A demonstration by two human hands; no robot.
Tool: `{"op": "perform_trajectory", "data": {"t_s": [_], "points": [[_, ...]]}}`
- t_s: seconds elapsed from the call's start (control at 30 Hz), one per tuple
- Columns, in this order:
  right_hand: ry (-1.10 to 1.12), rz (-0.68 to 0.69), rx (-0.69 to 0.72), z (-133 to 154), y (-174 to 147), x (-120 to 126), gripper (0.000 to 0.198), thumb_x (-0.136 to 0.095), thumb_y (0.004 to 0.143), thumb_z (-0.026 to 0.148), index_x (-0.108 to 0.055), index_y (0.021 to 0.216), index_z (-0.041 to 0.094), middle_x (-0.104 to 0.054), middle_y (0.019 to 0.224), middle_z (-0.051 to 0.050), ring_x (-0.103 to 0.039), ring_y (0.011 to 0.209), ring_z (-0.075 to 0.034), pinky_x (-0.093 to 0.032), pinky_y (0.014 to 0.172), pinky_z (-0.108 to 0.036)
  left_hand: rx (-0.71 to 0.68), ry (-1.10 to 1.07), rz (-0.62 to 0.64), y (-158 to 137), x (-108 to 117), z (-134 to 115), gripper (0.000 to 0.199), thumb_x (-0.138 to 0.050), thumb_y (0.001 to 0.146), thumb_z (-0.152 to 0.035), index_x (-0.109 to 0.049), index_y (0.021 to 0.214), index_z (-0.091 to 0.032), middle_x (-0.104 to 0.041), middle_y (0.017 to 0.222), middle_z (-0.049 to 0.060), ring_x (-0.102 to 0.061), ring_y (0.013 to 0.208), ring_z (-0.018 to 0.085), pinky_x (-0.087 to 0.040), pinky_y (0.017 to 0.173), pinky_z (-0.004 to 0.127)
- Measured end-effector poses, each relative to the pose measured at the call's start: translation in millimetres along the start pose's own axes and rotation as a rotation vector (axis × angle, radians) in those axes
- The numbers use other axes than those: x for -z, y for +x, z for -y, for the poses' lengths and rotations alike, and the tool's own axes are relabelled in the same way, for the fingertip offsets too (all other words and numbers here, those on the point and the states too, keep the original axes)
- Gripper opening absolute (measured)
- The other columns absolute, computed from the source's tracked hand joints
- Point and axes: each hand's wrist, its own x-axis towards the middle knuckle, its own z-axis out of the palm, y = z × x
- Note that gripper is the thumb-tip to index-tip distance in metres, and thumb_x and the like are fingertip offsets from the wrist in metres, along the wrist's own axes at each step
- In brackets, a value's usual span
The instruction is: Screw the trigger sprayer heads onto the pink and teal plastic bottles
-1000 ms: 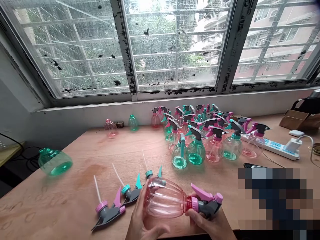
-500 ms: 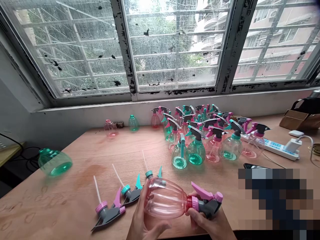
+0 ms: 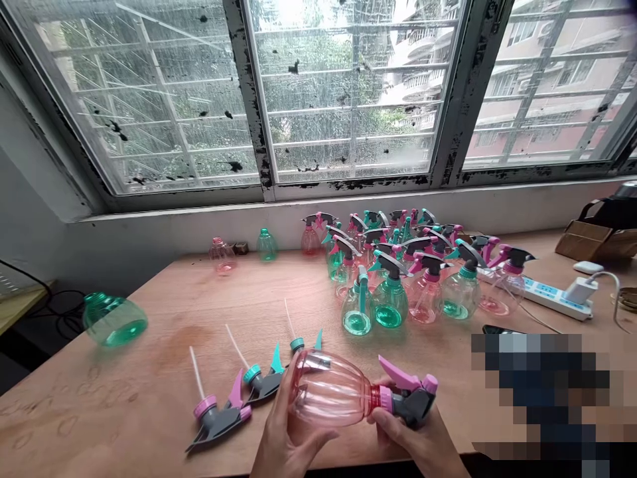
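A clear pink spray bottle [image 3: 331,392] lies sideways in the air between my hands, over the front of the table. My left hand [image 3: 286,425] cups its rounded base, the thumb stretched along the underside. With thumb and fingers, my right hand [image 3: 411,435] grips the pink collar at the neck. The grey and pink trigger head [image 3: 411,395] sits on the neck and points right. Left of the bottle lie three loose sprayer heads: one with a pink collar [image 3: 219,418], one with a teal collar [image 3: 261,378], and another teal one [image 3: 297,344] partly behind my left hand.
Several pink and green spray bottles [image 3: 391,299] stand clustered at the back right. A green bottle body [image 3: 114,322] lies tilted at the left edge. Pink [image 3: 222,255] and green bodies [image 3: 267,245] stand near the wall. A white power strip [image 3: 557,297] lies at right.
The view has shifted slightly. Both hands still hold the pink bottle, its position and tilt nearly the same; the collar remains in my right hand's grip.
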Motion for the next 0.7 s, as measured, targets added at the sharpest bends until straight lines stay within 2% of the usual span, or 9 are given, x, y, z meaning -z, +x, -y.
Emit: {"op": "perform_trajectory", "data": {"t_s": [0.07, 0.13, 0.23, 0.33, 0.43, 0.5, 0.63, 0.7], "points": [[-0.008, 0.002, 0.020, 1, 1, 0, 0.035, -0.077, 0.082, 0.042, -0.064, 0.104, 0.019, -0.070, 0.060, -0.001, -0.059, 0.046, -0.015, -0.041, 0.046, -0.026, -0.011, -0.039, 0.040, 0, 1, -1, 0.094, -0.080, 0.073, -0.052, -0.033, 0.152, -0.032, -0.045, 0.154, 0.008, -0.038, 0.143, 0.037, -0.029, 0.120, 0.048], [-0.016, 0.001, 0.044, 4, 2, -1, 0.031, -0.076, 0.083, 0.040, -0.065, 0.102, 0.018, -0.070, 0.060, 0.000, -0.060, 0.046, -0.015, -0.043, 0.048, -0.026, -0.004, -0.084, 0.088, 1, 3, -3, 0.089, -0.072, 0.081, -0.055, -0.030, 0.154, -0.028, -0.045, 0.154, 0.011, -0.039, 0.142, 0.037, -0.031, 0.120, 0.048], [-0.019, -0.009, 0.080, 8, 3, -2, 0.027, -0.076, 0.084, 0.038, -0.067, 0.096, 0.016, -0.068, 0.059, 0.000, -0.058, 0.046, -0.013, -0.045, 0.052, -0.027, 0.013, -0.091, 0.109, 2, 4, -5, 0.082, -0.068, 0.087, -0.049, -0.027, 0.155, -0.028, -0.040, 0.157, 0.011, -0.041, 0.141, 0.035, -0.029, 0.120, 0.046], [-0.005, -0.022, 0.101, 11, 5, -2, 0.026, -0.074, 0.085, 0.039, -0.065, 0.095, 0.016, -0.069, 0.062, 0.000, -0.058, 0.045, -0.013, -0.046, 0.050, -0.026, 0.001, -0.087, 0.122, 3, 3, -6, 0.081, -0.072, 0.086, -0.041, -0.028, 0.153, -0.032, -0.034, 0.161, 0.007, -0.038, 0.144, 0.033, -0.030, 0.120, 0.044], [0.000, -0.025, 0.107, 12, 6, -2, 0.027, -0.073, 0.086, 0.040, -0.061, 0.097, 0.018, -0.071, 0.066, 0.000, -0.058, 0.043, -0.012, -0.046, 0.047, -0.025, -0.004, -0.074, 0.119, 4, 3, -7, 0.075, -0.072, 0.088, -0.035, -0.032, 0.151, -0.035, -0.039, 0.158, 0.004, -0.032, 0.147, 0.030, -0.027, 0.122, 0.043], [0.000, -0.018, 0.106, 12, 7, -2, 0.028, -0.074, 0.086, 0.039, -0.060, 0.097, 0.018, -0.070, 0.065, 0.001, -0.058, 0.042, -0.011, -0.045, 0.046, -0.024, -0.006, -0.075, 0.112, 4, 2, -9, 0.073, -0.070, 0.089, -0.033, -0.032, 0.150, -0.035, -0.043, 0.156, 0.004, -0.033, 0.147, 0.029, -0.025, 0.123, 0.043], [-0.002, 0.010, 0.100, 15, 6, -3, 0.027, -0.075, 0.085, 0.038, -0.061, 0.094, 0.017, -0.070, 0.064, 0.001, -0.057, 0.043, -0.011, -0.046, 0.047, -0.024, -0.018, -0.111, 0.116, 5, 1, -15, 0.082, -0.076, 0.084, -0.034, -0.028, 0.151, -0.032, -0.043, 0.155, 0.007, -0.039, 0.144, 0.029, -0.031, 0.120, 0.043], [0.000, 0.019, 0.100, 16, 6, -4, 0.026, -0.075, 0.084, 0.038, -0.062, 0.092, 0.017, -0.070, 0.065, 0.001, -0.057, 0.044, -0.011, -0.046, 0.047, -0.024, -0.024, -0.122, 0.120, 5, 1, -18, 0.080, -0.074, 0.085, -0.036, -0.029, 0.151, -0.029, -0.043, 0.155, 0.009, -0.040, 0.143, 0.030, -0.032, 0.120, 0.044]]}}
